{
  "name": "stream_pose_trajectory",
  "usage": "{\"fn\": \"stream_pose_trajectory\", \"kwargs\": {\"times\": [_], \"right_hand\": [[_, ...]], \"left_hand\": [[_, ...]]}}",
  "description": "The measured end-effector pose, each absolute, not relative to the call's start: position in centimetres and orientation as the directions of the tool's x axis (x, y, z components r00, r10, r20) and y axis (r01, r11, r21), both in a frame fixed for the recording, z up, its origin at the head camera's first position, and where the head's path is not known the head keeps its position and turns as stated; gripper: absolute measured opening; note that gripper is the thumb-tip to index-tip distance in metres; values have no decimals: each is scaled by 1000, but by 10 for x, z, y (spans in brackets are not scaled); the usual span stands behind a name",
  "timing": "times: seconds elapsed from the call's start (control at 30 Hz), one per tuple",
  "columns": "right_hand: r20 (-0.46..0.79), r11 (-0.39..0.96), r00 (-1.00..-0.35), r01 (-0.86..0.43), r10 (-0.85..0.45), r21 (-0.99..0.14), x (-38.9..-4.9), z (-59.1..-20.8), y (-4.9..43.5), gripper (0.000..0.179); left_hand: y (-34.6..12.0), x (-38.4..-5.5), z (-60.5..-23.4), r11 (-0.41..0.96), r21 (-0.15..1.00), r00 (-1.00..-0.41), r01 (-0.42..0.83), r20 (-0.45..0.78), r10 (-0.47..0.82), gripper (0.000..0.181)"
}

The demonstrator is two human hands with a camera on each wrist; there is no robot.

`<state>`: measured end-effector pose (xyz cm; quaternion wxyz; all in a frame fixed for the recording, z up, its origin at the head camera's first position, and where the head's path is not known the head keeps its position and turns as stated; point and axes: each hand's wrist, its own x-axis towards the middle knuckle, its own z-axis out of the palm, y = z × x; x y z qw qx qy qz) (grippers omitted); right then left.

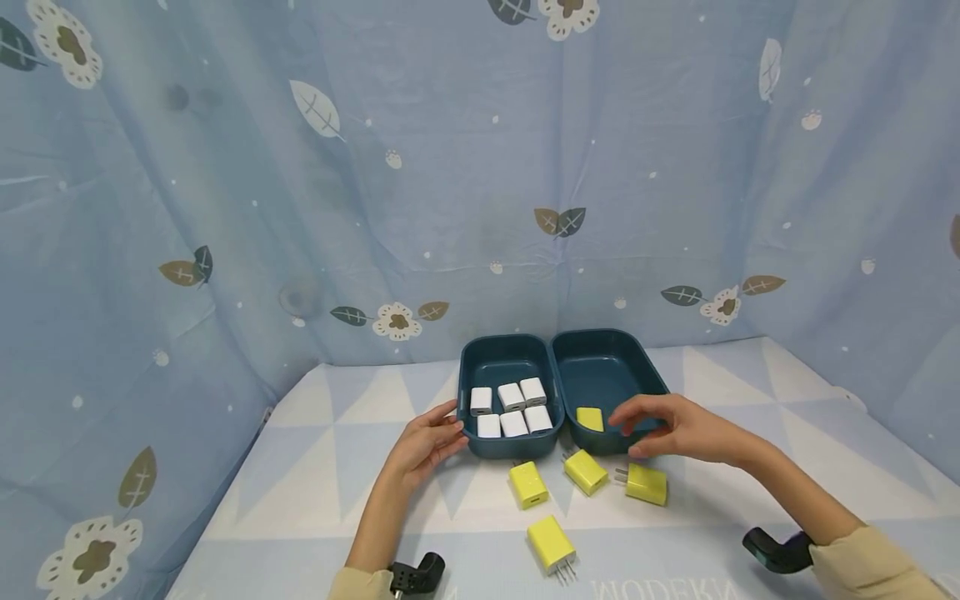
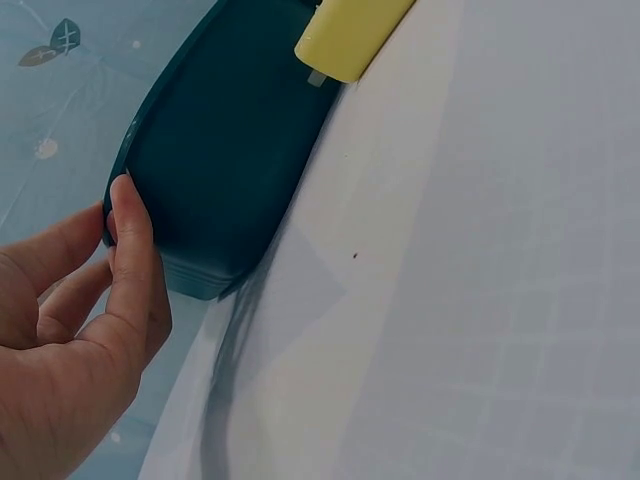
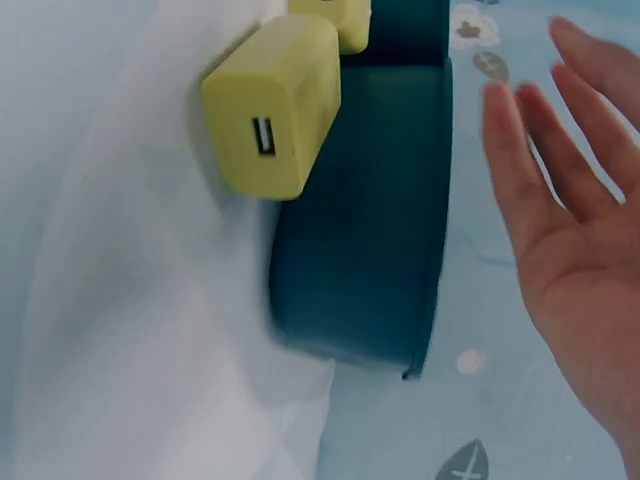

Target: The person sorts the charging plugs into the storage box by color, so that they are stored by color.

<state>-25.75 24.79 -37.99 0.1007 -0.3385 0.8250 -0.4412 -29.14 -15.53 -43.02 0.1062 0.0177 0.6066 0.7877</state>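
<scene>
My left hand rests its fingertips against the near left corner of the left dark teal bin, which holds several white charger plugs. Relaxed and holding nothing, my right hand hovers over the front right part of the right teal bin. One yellow charger plug lies inside that bin, just left of the right fingertips. In the right wrist view, the fingers are spread apart beside the bin rim. Below the right hand, a yellow charger plug lies on the table.
More yellow charger plugs lie in front of the bins: one before the left bin, one before the right, and one closer to me. A patterned cloth covers the table. Behind the bins hangs a blue floral curtain.
</scene>
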Motion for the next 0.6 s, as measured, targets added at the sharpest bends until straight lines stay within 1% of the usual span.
{"fn": "stream_pose_trajectory", "kwargs": {"times": [0.13,0.27,0.4,0.6], "right_hand": [[89,341,-674,-478,-733,-809,-247,-384,259,32],[62,310,-627,-465,-777,-829,-242,-393,268,31],[66,308,-616,-481,-785,-821,-239,-407,274,32],[98,348,-631,-543,-770,-764,-236,-423,275,36]], "left_hand": [[-155,-292,-431,-234,962,-978,-143,-101,183,52],[-156,-291,-431,-229,962,-980,-149,-112,167,51],[-156,-290,-430,-228,961,-979,-155,-119,166,52],[-154,-289,-428,-241,957,-977,-161,-120,175,52]]}}
